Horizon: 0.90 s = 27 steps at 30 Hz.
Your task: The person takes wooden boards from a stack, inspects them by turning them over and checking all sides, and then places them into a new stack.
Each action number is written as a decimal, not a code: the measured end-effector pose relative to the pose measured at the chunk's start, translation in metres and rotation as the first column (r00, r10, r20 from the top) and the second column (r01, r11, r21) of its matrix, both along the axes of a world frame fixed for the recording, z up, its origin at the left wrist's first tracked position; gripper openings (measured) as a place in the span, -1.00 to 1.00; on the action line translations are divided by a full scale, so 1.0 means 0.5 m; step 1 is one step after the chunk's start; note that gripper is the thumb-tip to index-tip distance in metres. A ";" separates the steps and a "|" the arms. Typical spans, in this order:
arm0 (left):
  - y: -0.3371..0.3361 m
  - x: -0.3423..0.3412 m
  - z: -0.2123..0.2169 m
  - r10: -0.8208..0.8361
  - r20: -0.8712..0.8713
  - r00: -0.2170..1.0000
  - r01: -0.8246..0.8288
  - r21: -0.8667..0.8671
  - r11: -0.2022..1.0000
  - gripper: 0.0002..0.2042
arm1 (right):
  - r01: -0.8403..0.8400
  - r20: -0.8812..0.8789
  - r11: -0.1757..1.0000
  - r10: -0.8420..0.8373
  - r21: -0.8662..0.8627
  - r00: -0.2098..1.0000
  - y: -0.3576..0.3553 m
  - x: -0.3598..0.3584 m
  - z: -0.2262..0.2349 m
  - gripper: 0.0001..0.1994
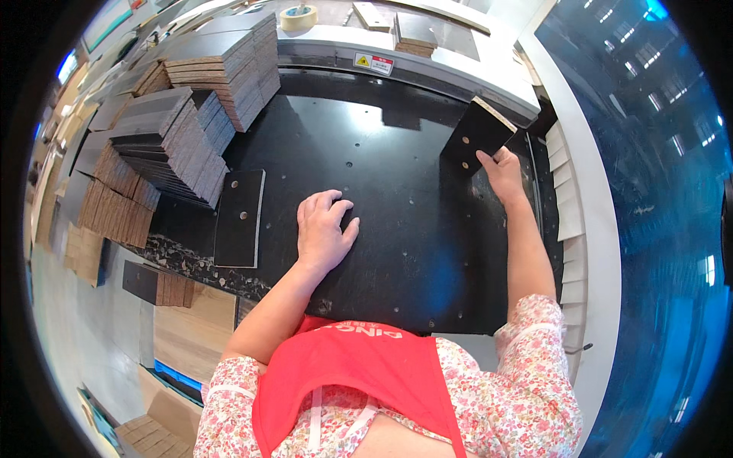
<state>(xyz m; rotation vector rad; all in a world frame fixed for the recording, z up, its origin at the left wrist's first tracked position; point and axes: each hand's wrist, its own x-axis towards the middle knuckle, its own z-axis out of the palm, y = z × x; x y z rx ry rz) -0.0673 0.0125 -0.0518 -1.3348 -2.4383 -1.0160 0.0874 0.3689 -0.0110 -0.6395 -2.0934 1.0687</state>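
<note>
At the right of the black worktable (382, 221), my right hand (504, 174) pinches the near edge of a dark rectangular board (477, 137). That board is tilted up, shows two round holes in its face and has a pale raw edge on top. My left hand (324, 229) rests near the middle of the table, its fingers spread and slightly bent, with nothing in them. Left of it lies another dark board (238, 229) with two holes, flat on the tabletop near the stacks.
Tall stacks of cut boards (221, 65) crowd the table's left side, with more piles (164, 141) nearer. A white ledge at the back bears a tape roll (298, 17) and small boards (414, 34). White strips (561, 183) hang along the right frame. A wood panel (195, 332) lies lower left.
</note>
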 end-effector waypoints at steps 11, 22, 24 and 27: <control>-0.007 -0.005 0.003 -0.016 0.046 0.999 0.011 0.126 0.992 -0.56 | -0.074 0.158 0.978 0.043 0.193 0.986 -0.142 -0.014 0.065 -0.78; -0.069 0.040 0.102 -0.298 0.131 0.945 0.244 0.321 0.915 -0.83 | -0.670 0.557 0.323 0.379 0.668 0.739 -0.369 -0.049 0.196 -0.77; -0.096 0.040 0.099 -0.271 0.163 0.949 0.211 0.312 0.926 -0.83 | -0.681 0.545 0.338 0.417 0.649 0.727 -0.385 -0.059 0.186 -0.78; -0.149 0.036 0.101 -0.195 0.312 0.930 0.086 0.330 0.940 -0.83 | -0.510 0.359 0.396 0.397 0.764 0.845 -0.428 -0.071 0.194 -0.77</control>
